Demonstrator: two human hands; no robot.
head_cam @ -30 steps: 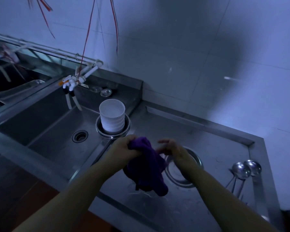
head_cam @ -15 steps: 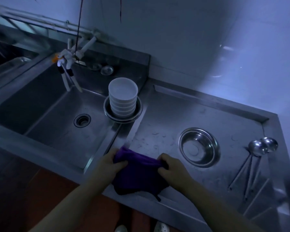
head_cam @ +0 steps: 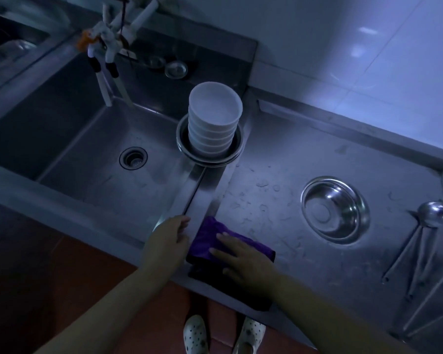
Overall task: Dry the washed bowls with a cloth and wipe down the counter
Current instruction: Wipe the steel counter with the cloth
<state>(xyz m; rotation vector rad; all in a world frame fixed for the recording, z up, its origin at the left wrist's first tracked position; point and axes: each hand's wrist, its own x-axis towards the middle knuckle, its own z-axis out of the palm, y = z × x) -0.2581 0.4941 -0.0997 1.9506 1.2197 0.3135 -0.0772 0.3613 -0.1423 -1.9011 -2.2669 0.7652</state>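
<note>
A purple cloth (head_cam: 210, 238) lies on the wet steel counter (head_cam: 279, 200) at its front left corner, part of it draped over the front edge. My right hand (head_cam: 243, 259) presses flat on the cloth with straight fingers. My left hand (head_cam: 168, 238) rests beside the cloth on the ridge between sink and counter, fingers loosely bent, holding nothing. A stack of several white bowls (head_cam: 214, 118) stands in steel bowls at the sink's back right corner. A single steel bowl (head_cam: 335, 209) sits on the counter to the right.
The sink basin (head_cam: 92, 154) with a drain lies on the left, taps (head_cam: 108, 39) above its back edge. Steel ladles (head_cam: 435, 218) and long utensils lie at the counter's right end. Water drops dot the counter. My feet in white clogs (head_cam: 223, 335) show below.
Both hands lowered the cloth from the air onto the counter's front left corner. My left hand let go of it; my right hand flattened on top. The camera tilted downward.
</note>
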